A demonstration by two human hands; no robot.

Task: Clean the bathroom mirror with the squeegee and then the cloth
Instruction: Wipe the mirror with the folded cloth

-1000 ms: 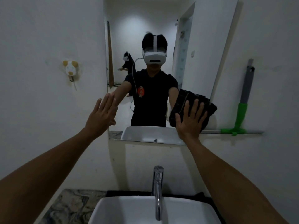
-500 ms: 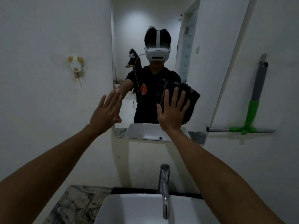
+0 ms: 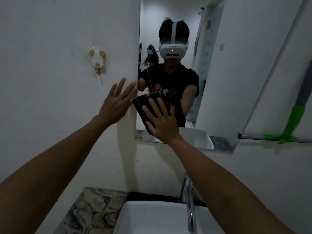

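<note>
The right hand [image 3: 163,122] is pressing the dark cloth [image 3: 158,105] flat against the mirror's [image 3: 217,81] lower left corner, fingers spread. The left hand [image 3: 116,102] is resting open-palmed on the wall [image 3: 50,81]. The squeegee [image 3: 293,122] is hanging right of the mirror.

No words, numbers, labels or brand names can be read anywhere in front of you. In the mirror [image 3: 219,73], the black shirt [image 3: 175,78] on your reflection carries a small red and white mark low on the chest, but it is too small and blurred to make out as writing. The white headset [image 3: 172,51] in the reflection shows only a dark slot and a tiny light dot on its front, with no legible lettering.
</note>
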